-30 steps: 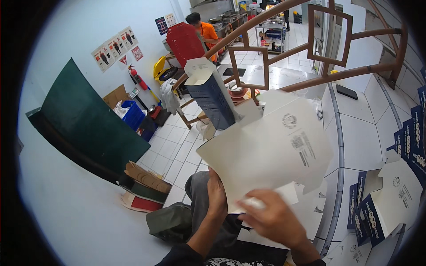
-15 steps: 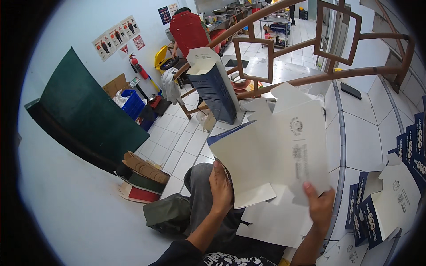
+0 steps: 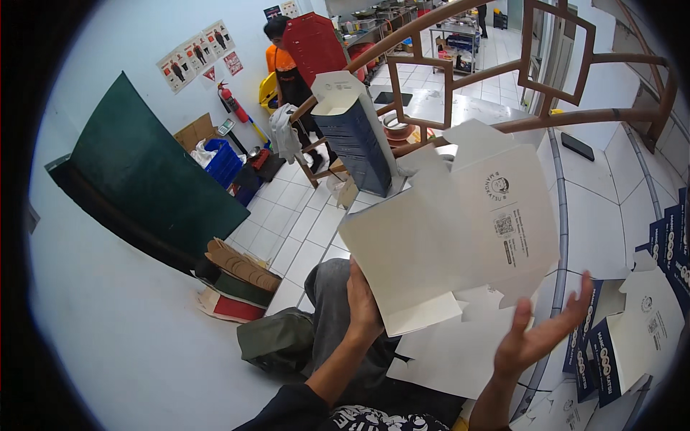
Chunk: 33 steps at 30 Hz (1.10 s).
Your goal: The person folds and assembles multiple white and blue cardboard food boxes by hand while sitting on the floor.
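Note:
A partly unfolded cardboard box (image 3: 431,258), cream inside with a printed outer lid panel, tilts in front of me. My left hand (image 3: 364,305) grips its left edge, thumb in view and the other fingers hidden behind the card. To the right of the box, my right hand (image 3: 540,334) is off the card, palm up with fingers spread and nothing in it. Beneath, on my lap, lie more flat cream cardboard sheets (image 3: 438,363). A tall stack of nested navy boxes (image 3: 353,147) stands beyond the box I hold.
Folded navy-and-cream boxes (image 3: 632,330) sit on the tiled step at right. A dark phone (image 3: 577,147) lies farther up. A brown metal railing (image 3: 489,129) crosses ahead. Cardboard pieces (image 3: 241,280) lean by the left wall. A person in orange (image 3: 277,61) stands beyond the railing.
My right hand has let go of the box's right panel and moved rightward, its fingers opening. The box lies flatter, with its panels spread wider. A person has come into sight at the back.

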{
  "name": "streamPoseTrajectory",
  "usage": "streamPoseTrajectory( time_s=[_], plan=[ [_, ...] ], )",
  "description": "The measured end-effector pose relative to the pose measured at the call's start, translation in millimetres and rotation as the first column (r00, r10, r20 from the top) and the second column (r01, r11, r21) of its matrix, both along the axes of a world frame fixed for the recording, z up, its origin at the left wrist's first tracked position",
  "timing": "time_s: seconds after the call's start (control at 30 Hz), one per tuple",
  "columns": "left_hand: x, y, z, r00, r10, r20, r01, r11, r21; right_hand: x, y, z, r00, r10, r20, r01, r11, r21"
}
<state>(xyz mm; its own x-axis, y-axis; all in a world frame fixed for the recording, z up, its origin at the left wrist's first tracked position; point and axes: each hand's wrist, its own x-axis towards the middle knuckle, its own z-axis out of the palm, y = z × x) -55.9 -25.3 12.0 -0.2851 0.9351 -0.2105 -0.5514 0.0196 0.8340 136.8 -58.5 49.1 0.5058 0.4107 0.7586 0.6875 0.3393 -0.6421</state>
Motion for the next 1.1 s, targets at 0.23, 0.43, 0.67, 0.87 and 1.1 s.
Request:
streamPoseTrajectory(
  time_s=[0.23,0.43,0.67,0.87,1.1],
  plan=[
    [15,-14,0,0.984,-0.06,-0.168,0.078,0.991,0.105,-69,45,-10,0.592,0.673,0.443,-0.317,0.7,-0.64],
    [10,-18,-4,0.955,-0.046,-0.294,0.095,0.983,0.157,-45,78,-23,0.748,0.382,0.542,-0.007,0.822,-0.57],
    [9,-18,-15,0.933,0.062,-0.355,-0.033,0.996,0.087,-79,49,-19,0.853,0.463,0.24,-0.306,0.817,-0.489],
    [11,-20,-23,0.951,-0.029,-0.307,0.061,0.994,0.094,-68,45,-9,0.797,0.499,0.339,-0.318,0.825,-0.468],
    [-5,-25,-11,0.884,0.044,-0.466,0.03,0.988,0.149,4,93,-35,0.928,0.284,0.241,-0.133,0.857,-0.498]
  ],
)
